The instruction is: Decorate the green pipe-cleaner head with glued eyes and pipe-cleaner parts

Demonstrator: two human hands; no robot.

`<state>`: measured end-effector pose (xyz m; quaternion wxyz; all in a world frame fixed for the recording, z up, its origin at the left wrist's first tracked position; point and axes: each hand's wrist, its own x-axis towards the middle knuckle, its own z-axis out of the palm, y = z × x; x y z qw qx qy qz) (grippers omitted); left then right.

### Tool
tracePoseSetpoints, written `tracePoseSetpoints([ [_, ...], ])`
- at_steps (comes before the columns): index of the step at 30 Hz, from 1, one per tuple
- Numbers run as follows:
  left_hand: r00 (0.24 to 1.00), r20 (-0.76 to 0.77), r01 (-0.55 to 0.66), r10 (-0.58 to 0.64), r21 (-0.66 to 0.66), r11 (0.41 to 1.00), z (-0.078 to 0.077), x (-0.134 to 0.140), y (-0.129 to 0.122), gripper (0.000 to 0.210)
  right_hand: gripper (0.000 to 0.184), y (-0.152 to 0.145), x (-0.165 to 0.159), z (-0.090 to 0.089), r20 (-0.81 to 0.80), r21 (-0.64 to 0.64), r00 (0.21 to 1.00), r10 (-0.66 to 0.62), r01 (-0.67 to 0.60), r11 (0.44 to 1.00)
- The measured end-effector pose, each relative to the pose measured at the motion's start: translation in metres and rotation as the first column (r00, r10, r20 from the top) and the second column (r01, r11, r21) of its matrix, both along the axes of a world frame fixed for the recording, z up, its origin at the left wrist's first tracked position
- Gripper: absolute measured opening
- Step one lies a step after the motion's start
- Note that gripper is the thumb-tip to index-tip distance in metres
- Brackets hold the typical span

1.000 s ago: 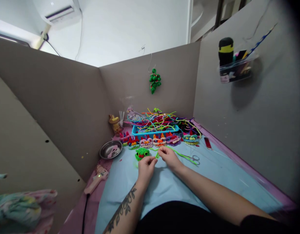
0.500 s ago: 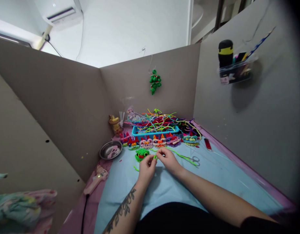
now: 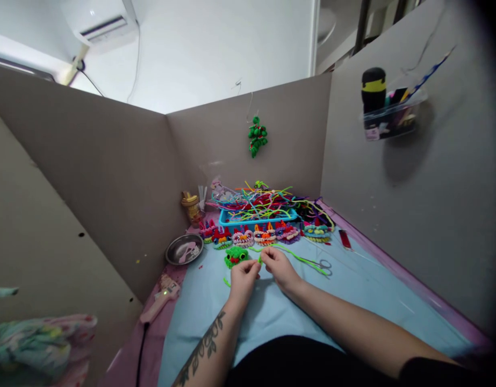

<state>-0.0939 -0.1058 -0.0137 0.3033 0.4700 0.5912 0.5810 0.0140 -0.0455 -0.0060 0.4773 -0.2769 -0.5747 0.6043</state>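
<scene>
Between my two hands is a lime-green pipe cleaner [image 3: 260, 260], mostly covered by the fingers. My left hand [image 3: 244, 277] pinches it from the left, and my right hand [image 3: 277, 264] grips it from the right, fingertips close together. Just behind my left hand sits a green fuzzy animal head [image 3: 235, 257] with round eyes and a red mouth. More lime-green pipe cleaner [image 3: 296, 256] stretches along the cloth behind my right hand, beside a pair of scissors [image 3: 323, 264]. A short green end [image 3: 227, 281] shows left of my left hand.
Several colourful pipe-cleaner heads [image 3: 264, 234] line up before a blue tray [image 3: 257, 219] heaped with pipe cleaners. At left are a metal bowl [image 3: 185, 249] and a pink glue gun [image 3: 162, 302]. Grey panels [image 3: 248, 107] enclose the table; a small bin [image 3: 393, 121] hangs at right.
Both hands stay together on the pipe cleaner with only slight finger movement. The whole view has shifted a little.
</scene>
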Motion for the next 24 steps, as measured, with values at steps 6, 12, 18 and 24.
tracePoseSetpoints([
  [6, 0.999, 0.001, 0.034, -0.034, 0.039, 0.999, 0.0, 0.001, 0.0, 0.033, 0.027, -0.001, -0.002, 0.002, -0.028, -0.063, 0.999, 0.042, -0.043, 0.997],
  [12, 0.99, 0.051, 0.129, -0.13, 0.017, 0.991, 0.005, -0.002, -0.002, 0.034, 0.023, 0.012, 0.014, 0.01, 0.109, 0.076, 0.98, 0.167, -0.176, 0.981],
  [18, 0.959, 0.152, 0.249, -0.241, -0.033, 0.968, 0.009, -0.002, -0.006, 0.037, 0.019, 0.022, 0.033, 0.022, 0.323, 0.372, 0.934, 0.149, -0.27, 0.888],
  [24, 0.965, 0.03, 0.263, -0.261, -0.063, 0.963, 0.008, -0.007, -0.007, 0.036, 0.013, 0.021, 0.039, 0.027, 0.382, 0.588, 0.921, 0.075, -0.305, 0.749],
])
